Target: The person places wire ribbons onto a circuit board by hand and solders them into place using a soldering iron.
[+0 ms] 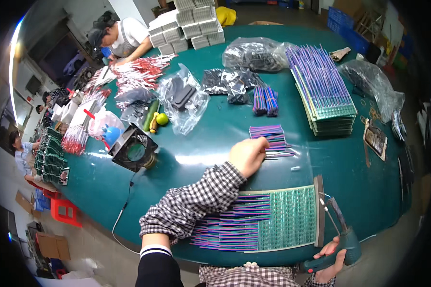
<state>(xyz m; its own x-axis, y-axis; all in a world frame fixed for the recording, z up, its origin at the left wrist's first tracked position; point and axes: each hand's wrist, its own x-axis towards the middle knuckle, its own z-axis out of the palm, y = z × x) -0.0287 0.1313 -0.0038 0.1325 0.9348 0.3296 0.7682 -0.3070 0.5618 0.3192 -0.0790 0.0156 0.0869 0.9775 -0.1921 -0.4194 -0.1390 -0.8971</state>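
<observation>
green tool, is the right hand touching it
Touching: the head view shows the right hand gripping the green tool, fingers on both sides of its handle.

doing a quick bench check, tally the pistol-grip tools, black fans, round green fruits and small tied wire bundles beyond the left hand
Pistol-grip tool: 1
Black fan: 1
Round green fruit: 1
Small tied wire bundles beyond the left hand: 2
Total: 5

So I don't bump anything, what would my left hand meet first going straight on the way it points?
Your left hand would first meet the small pile of purple and blue wires it seems to touch; beyond, perhaps the stacked green boards, though depth is unclear.
</observation>
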